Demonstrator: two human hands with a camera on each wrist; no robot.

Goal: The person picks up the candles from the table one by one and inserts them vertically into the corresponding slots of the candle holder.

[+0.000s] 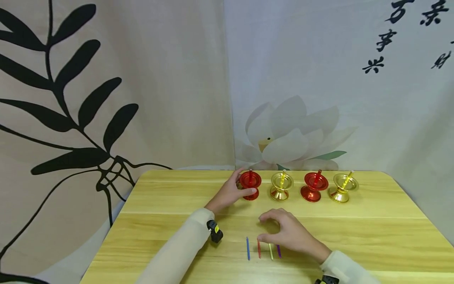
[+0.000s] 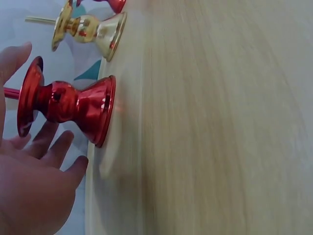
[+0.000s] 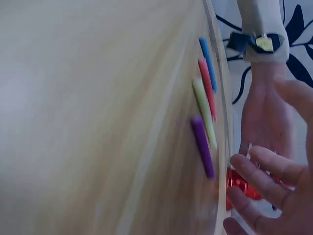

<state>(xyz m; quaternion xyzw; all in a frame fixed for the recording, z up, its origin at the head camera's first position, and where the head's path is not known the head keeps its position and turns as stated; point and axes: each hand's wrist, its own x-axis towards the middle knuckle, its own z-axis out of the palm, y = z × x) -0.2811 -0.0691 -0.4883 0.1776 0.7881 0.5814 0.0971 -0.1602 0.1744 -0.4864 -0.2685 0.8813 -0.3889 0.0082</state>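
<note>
At the left end of the back row stands a red metallic candle holder [image 2: 61, 105] with a red stick upright in its cup. My left hand [image 1: 232, 193] is around this holder, thumb in front and fingers behind it; whether they touch it I cannot tell. Over the table's front middle hovers my right hand [image 1: 292, 232], its fingers loosely bent and nothing between them. Below it lie thin candles: a blue one [image 1: 248, 248], a red one [image 3: 207, 88], a pale yellow one [image 3: 204, 110] and a purple one [image 3: 203, 147]. My right hand partly hides some in the head view.
Rightward along the back edge stand a gold holder [image 1: 279, 194], another red holder [image 1: 311, 194] and another gold holder [image 1: 339, 195], each bearing a stick; the last gold one's stick leans. Behind the wooden table [image 1: 372, 236] hangs a printed curtain [image 1: 184, 79].
</note>
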